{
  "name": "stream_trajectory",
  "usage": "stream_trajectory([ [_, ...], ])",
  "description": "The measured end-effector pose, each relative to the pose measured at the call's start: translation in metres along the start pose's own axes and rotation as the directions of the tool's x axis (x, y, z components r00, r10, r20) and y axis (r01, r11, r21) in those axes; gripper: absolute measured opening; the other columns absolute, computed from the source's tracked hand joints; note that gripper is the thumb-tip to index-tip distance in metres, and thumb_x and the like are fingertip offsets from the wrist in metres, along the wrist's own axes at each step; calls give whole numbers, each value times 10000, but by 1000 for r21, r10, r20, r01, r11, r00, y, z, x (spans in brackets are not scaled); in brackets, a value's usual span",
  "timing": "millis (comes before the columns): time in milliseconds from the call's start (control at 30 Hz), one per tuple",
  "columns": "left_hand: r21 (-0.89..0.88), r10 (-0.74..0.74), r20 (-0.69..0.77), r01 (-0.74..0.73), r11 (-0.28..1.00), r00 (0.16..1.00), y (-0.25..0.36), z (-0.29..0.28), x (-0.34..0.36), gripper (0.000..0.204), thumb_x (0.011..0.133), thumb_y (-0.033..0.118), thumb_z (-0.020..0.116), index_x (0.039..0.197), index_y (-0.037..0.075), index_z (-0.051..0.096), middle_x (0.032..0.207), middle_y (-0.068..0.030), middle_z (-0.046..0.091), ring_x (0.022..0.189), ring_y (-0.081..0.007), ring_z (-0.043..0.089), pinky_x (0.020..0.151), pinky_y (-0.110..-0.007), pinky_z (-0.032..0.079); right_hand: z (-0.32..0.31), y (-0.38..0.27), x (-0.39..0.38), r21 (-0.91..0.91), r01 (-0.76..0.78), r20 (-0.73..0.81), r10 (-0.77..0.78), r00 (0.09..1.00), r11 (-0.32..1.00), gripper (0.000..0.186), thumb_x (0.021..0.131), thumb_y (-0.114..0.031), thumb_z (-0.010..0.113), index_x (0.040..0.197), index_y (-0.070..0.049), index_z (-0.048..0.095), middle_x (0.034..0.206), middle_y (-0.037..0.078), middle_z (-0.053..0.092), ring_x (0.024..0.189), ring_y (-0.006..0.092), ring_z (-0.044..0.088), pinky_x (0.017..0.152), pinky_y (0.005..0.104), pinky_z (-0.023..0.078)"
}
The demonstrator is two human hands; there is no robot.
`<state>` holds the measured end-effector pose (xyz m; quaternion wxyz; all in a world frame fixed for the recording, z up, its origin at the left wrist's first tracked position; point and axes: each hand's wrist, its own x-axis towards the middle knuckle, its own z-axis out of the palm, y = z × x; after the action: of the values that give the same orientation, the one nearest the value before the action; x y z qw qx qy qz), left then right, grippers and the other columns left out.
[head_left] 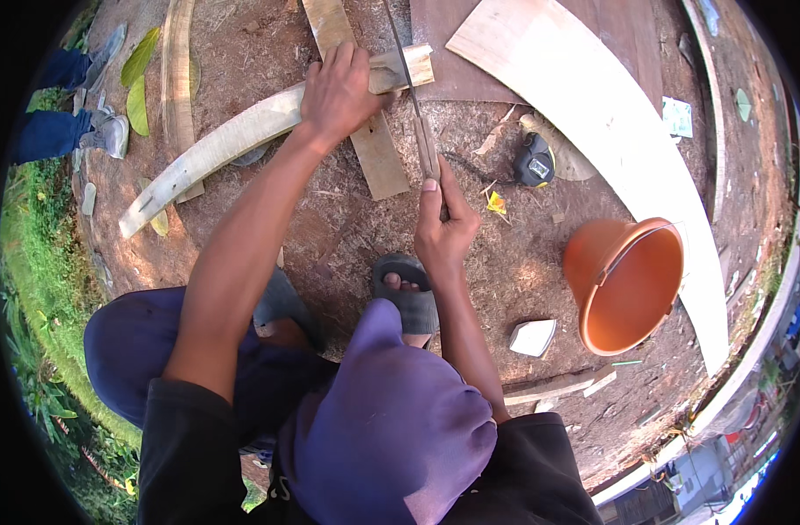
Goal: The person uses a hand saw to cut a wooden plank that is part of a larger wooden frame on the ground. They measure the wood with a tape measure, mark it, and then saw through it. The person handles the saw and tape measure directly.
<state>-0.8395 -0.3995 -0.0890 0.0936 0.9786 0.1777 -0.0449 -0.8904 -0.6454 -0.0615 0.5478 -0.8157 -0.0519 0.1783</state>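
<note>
My left hand [340, 94] is wrapped over a curved pale piece of wood [234, 138], close to its far right end. That end rests across a straight board [380, 156] on the ground. My right hand [446, 223] grips the handle of a long, thin-bladed tool [410, 77], its thumb along the handle. The blade crosses the wood's end to the right of my left hand, pointing away from me. Seen nearly edge-on, it does not show whether it is a saw or a machete.
To the right lie a black tape measure [534, 161], an orange bucket [583, 262] tipped toward me, a white block [532, 338] and a broad curved pale board [592, 96]. Another curved strip [178, 87] lies left. A person's shoes [109, 133] stand at the far left.
</note>
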Motion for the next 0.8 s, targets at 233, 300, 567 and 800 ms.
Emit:
stream_trajectory([
  [233, 36, -37, -64, 39, 999, 997, 1, -1, 1, 631, 773, 444, 877, 1125, -19, 634, 1170, -128, 592, 1177, -279, 586, 952, -487, 485, -74, 43, -100, -55, 226, 22, -226, 974, 972, 400, 999, -136, 598, 1369, 9, 646, 684, 67, 643, 614, 98, 617, 570, 268, 484],
  [300, 12, -22, -33, 22, 1000, 999, 0, 0, -1, 637, 776, 442, 875, 1144, -16, 629, 1179, -128, 589, 1182, -285, 587, 958, -486, 480, -55, 21, -80, -55, 96, 29, -95, 995, 994, 401, 999, -144, 605, 1368, 7, 647, 678, 65, 632, 593, 100, 588, 557, 272, 470],
  [567, 40, 13, -41, -11, 999, 999, -2, 3, -12, 658, 799, 497, 836, 1187, 15, 611, 1173, -128, 574, 1190, -282, 560, 972, -455, 462, -52, 11, -69, -76, 80, 67, -75, 995, 994, 404, 1002, -136, 600, 1365, 38, 637, 733, 107, 681, 667, 112, 625, 597, 286, 495],
  [800, 55, -13, 3, 13, 998, 1000, 3, 0, -12, 712, 812, 536, 815, 1242, 9, 603, 1248, -161, 577, 1254, -306, 549, 1033, -471, 467, -25, -5, -44, -10, 13, 14, -13, 1000, 1000, 408, 999, -124, 611, 1375, 32, 631, 724, 99, 682, 583, 83, 576, 540, 284, 470],
])
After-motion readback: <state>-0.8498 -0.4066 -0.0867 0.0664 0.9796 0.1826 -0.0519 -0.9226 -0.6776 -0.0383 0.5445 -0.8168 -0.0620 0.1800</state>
